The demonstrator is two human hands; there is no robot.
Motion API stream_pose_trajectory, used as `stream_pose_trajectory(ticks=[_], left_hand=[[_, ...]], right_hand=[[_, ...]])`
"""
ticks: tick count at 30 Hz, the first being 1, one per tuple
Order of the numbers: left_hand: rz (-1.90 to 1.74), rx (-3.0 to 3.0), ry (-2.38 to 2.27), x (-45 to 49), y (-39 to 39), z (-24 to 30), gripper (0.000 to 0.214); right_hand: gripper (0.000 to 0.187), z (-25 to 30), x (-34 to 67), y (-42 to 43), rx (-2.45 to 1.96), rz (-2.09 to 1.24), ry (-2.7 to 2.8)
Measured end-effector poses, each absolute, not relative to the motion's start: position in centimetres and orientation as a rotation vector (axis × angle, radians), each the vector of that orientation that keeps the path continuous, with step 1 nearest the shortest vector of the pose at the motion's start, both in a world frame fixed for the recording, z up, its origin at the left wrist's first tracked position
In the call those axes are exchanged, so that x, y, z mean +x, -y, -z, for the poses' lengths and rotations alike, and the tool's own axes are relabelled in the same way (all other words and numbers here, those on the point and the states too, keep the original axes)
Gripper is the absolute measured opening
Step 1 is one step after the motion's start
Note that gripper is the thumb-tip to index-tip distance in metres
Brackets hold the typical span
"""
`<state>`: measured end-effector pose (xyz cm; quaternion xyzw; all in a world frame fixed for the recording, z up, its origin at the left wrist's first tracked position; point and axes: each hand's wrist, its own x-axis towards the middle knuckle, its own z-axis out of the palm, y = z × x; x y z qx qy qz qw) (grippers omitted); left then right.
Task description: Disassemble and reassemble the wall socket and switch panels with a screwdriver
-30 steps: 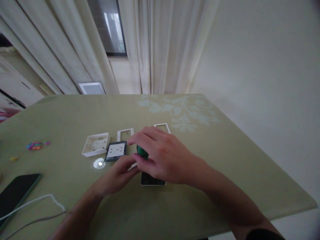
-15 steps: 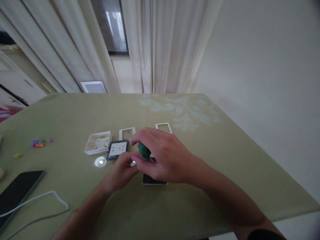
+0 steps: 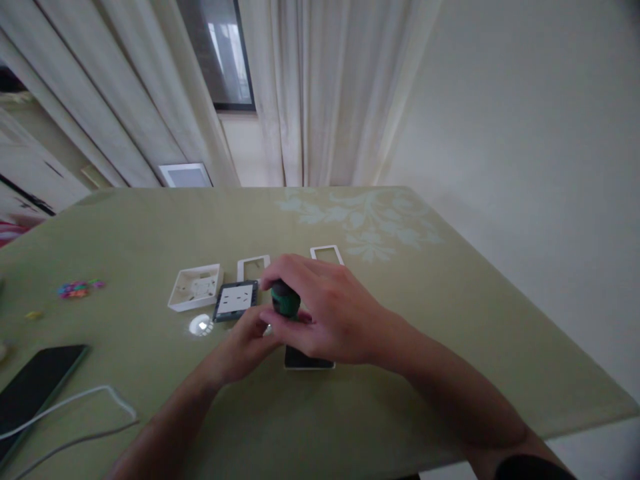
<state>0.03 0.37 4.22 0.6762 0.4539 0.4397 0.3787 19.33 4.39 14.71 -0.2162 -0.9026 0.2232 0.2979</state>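
Smartphone (image 3: pixel 37 383), dark-faced, lies toward the near left corner of the table (image 3: pixel 165 227), with a pale cable (image 3: pixel 107 393) crossing it. Beyond it, along the left side, are a small yellow piece (image 3: pixel 33 315) and a little heap of coloured pieces (image 3: pixel 79 289). Further right, roughly midway between the near and far edges, sits an open white square box (image 3: pixel 194 288); just beside it is a wall-socket panel (image 3: pixel 235 299), dark-bordered with a white slotted face. Past the panel's far side lies a white rectangular frame (image 3: pixel 241 270).

The left forearm slants in over the near edge, bringing the left hand (image 3: pixel 245 347) low beside the work. Its fingers reach rightward and disappear behind the other hand's thumb, so I cannot tell whether they are pinched on anything. Next comes a screwdriver (image 3: pixel 285 300), its green-and-black handle held nearly upright by the right hand (image 3: pixel 327 310). That hand arches over from the right, knuckles high, thumb and fingers gripping the handle. Below its palm, nearer the table's near edge, a dark panel with a pale rim (image 3: pixel 309 361) shows in part; the screwdriver's tip is hidden. Beyond the knuckles lies a second white frame (image 3: pixel 327 249), partly covered.
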Motion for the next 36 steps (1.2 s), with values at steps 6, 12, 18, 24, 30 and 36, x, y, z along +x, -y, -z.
stream_pose_trajectory(ticks=[6, 12, 18, 24, 30, 36], left_hand=[[-1.153, 1.697, -1.175, 0.0, -0.6, -4.0, 0.027], [-1.109, 1.719, -1.107, -0.3, -0.6, -4.4, 0.028], [-1.125, 1.644, -1.145, 0.1, -0.4, -5.0, 0.031], [-1.171, 1.634, -1.128, 0.1, -0.6, -5.5, 0.032], [-1.087, 1.670, -1.110, 0.2, -0.5, -5.3, 0.033], [-1.047, 1.663, -1.257, 0.2, -0.1, -3.8, 0.035]], right_hand=[[0.024, -14.6, 19.3, -4.4, -0.562, -0.605, 2.396], [0.025, -14.5, 19.1, -4.4, -0.552, -0.595, 2.382], [0.029, -14.4, 19.1, -4.4, -0.544, -0.620, 2.393], [0.030, -14.4, 19.1, -4.3, -0.549, -0.635, 2.393], [0.030, -14.4, 19.1, -4.4, -0.557, -0.654, 2.371], [0.031, -14.8, 19.5, -4.3, -0.540, -0.640, 2.406]])
